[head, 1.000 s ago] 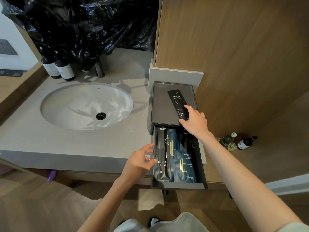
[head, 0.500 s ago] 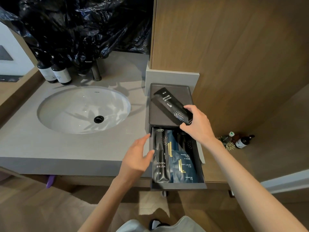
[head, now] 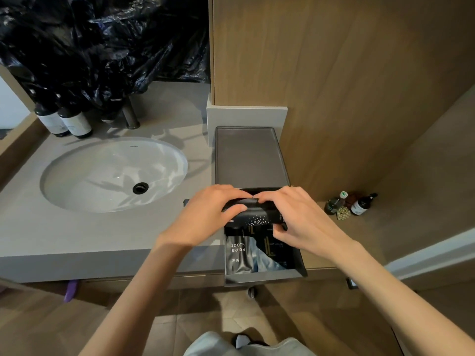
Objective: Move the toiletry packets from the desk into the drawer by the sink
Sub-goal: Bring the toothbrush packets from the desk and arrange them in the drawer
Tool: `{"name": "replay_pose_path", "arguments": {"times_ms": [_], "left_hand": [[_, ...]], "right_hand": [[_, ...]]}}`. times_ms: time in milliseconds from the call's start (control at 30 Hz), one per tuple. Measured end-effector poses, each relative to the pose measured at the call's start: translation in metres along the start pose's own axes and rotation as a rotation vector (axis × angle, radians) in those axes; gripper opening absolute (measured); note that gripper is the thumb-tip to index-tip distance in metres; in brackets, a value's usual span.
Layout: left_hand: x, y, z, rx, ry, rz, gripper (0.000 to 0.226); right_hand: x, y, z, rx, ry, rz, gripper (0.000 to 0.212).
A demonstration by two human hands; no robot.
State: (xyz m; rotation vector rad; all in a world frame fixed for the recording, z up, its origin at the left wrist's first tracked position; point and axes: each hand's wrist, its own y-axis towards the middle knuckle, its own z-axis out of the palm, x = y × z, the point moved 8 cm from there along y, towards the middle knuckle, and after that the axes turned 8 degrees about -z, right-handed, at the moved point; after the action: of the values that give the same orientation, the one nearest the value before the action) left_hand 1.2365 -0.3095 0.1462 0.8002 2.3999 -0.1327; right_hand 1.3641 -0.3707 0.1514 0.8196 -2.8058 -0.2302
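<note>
Both hands meet over an open drawer (head: pixel 264 276) beside a sink (head: pixel 113 173): the left hand (head: pixel 205 214) and right hand (head: pixel 304 219) each curl fingers and thumb around one black packet (head: pixel 257 219), held crosswise between them just above the drawer. Below the grip and nearer the person, a grey packet (head: pixel 237 254) marked TOOTH BRUSH and a blue packet (head: pixel 267 262) already lie inside; beyond the grip sits a grey tray (head: pixel 249 158). The task seems well along, with this packet yet to be lowered in; the desk is out of view, so what remains there cannot be told.
</note>
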Motion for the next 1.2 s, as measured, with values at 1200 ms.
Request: {"name": "replay_pose_path", "arguments": {"times_ms": [1200], "left_hand": [[0.052, -0.042, 0.050, -0.127, -0.477, -0.532, 0.034]], "right_hand": [[-0.042, -0.070, 0.056, -0.338, 1.250, 1.050, 0.027]]}}
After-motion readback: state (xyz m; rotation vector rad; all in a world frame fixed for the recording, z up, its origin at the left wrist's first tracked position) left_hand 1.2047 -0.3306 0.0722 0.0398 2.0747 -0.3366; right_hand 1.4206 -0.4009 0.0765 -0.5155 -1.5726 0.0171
